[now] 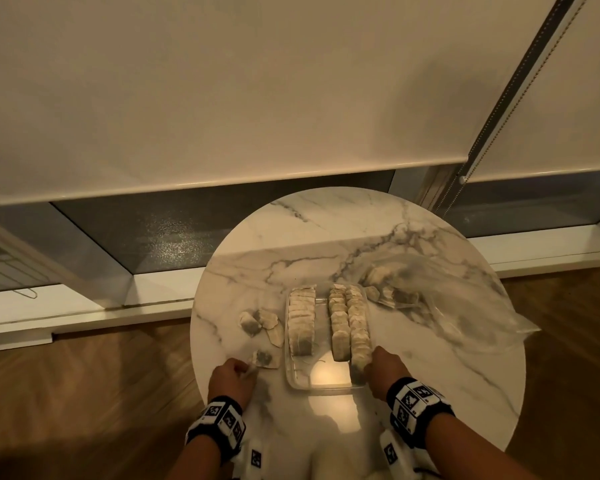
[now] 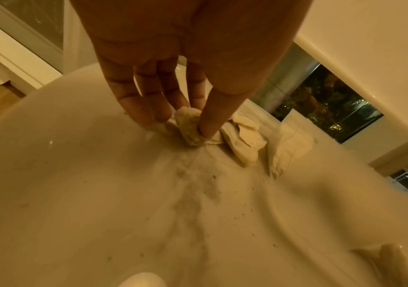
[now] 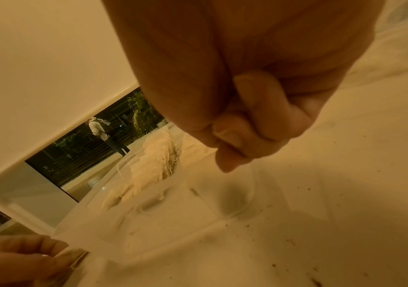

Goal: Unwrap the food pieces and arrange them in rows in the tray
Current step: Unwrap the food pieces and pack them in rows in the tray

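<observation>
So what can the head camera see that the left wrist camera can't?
Only the head view shows the clear tray with its rows of food pieces, the plastic bag to the right, and the right hand at the tray's near right corner.

Only the left wrist view shows the left hand's fingers and thumb up close, pinching a crumpled piece, plus dark crumbs on the tabletop.

Both show the left hand, the loose pieces beside it and the marble table.

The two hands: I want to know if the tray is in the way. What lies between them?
In the head view, the near end of the clear tray lies between the left hand and right hand; its near-left floor is bare.
</observation>
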Demonstrator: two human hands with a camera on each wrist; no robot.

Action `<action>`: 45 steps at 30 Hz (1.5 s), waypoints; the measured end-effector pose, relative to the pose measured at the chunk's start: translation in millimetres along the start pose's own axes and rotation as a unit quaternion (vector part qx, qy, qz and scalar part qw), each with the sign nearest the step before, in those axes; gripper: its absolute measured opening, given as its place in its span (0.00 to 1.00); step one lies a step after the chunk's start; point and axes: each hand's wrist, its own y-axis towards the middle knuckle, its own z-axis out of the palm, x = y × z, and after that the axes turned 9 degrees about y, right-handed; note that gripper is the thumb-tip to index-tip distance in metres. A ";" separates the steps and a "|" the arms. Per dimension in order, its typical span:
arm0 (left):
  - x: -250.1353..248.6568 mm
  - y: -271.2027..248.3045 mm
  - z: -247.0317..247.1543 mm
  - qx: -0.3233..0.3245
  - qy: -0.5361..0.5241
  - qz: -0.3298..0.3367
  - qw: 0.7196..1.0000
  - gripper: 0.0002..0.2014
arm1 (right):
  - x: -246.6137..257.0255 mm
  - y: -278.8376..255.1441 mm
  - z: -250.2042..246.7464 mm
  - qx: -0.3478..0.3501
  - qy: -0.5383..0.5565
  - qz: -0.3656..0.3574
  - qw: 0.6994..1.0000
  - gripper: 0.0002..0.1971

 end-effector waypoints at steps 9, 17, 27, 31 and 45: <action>19.2 -11.2 -7.5 0.001 -0.015 0.032 0.999 0.17 | -9.0 0.9 -8.1 -0.037 -0.049 0.004 0.998 0.30; 7.4 -15.3 -2.5 0.026 0.009 -0.009 1.000 0.22 | 23.9 -8.9 -9.5 -0.147 -0.072 -0.047 0.985 0.27; 20.7 -30.1 -15.8 0.040 -0.156 -0.031 0.987 0.08 | 45.3 -21.0 12.7 -0.054 0.078 -0.198 0.976 0.13; 2.9 -43.0 -25.5 0.077 -0.330 -0.017 0.941 0.10 | 62.2 -33.8 21.5 -0.001 0.162 -0.255 0.953 0.09; -49.1 -65.6 -47.4 0.113 -0.348 0.147 0.919 0.11 | 81.6 -35.9 13.6 0.016 0.182 -0.314 0.932 0.04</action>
